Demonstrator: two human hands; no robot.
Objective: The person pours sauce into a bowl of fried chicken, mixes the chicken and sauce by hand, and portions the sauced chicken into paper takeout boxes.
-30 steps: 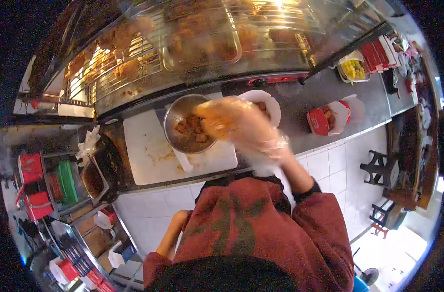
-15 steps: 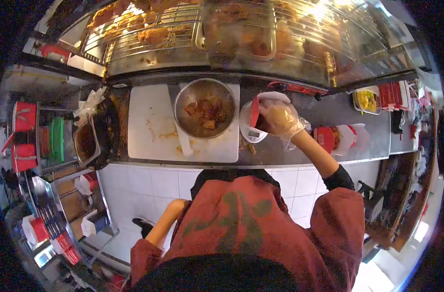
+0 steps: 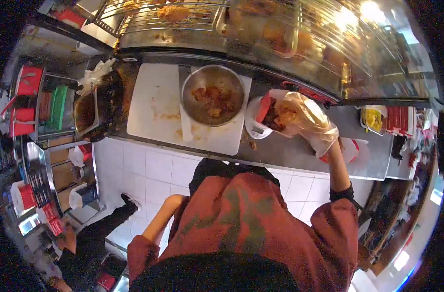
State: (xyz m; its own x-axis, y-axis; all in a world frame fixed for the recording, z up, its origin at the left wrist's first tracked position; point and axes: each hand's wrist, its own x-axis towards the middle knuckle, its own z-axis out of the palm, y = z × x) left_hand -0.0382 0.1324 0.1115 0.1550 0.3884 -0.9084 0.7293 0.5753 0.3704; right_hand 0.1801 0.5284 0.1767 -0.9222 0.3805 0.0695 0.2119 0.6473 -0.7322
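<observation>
Right hand (image 3: 312, 117) arched over the carton's (image 3: 264, 109) right side, bowl (image 3: 219, 77) left; its opening and hold (fingertips obscured) couldn't be told.

No readable text, scale display (image 3: 257, 130) — apparently — blurred

An open red-and-white box (image 3: 263, 109) is positioned over a white scale (image 3: 254, 128); brown, glossy food pieces (image 3: 270, 120) are contained inside.

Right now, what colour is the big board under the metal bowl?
The board is white with brownish smears, seen best in the head view.
</observation>
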